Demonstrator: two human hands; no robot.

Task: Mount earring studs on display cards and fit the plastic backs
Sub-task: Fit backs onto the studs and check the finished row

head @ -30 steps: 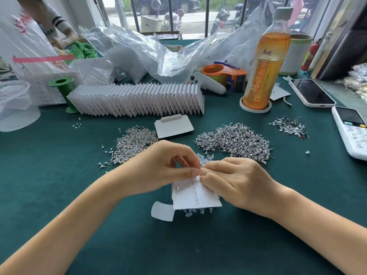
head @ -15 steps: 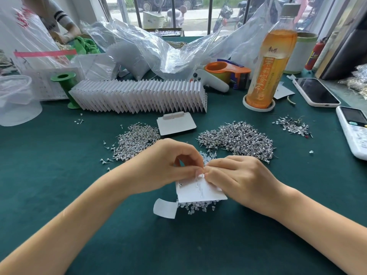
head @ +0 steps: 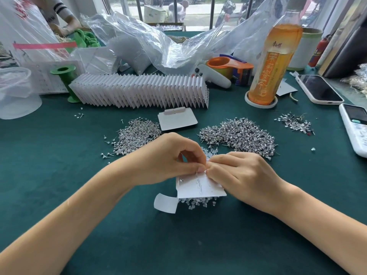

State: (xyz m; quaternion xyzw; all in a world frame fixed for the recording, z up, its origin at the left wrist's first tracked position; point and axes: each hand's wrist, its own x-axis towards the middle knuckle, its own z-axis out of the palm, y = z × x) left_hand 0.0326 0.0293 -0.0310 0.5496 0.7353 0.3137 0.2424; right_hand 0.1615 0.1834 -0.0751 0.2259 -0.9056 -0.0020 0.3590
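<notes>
Card (head: 200,187) pinched between left hand (head: 168,159), right hand (head: 242,173) grip, fingertips meeting at top edge

I see the white display card (head: 200,187) at the table's centre, tilted with its back face up, several thin metal stud posts (head: 199,182) poking up through it. A curved white flap (head: 165,203) hangs off its lower left corner. Clear plastic backs (head: 195,202) lie in a small heap just beneath the card's near edge. Beyond it I count two big piles of silver studs, one to the left (head: 135,136) and a larger one to the right (head: 241,136), with a blank card (head: 177,121) lying flat between them. Farther back stands a long row of finished cards (head: 139,92), packed upright.
</notes>
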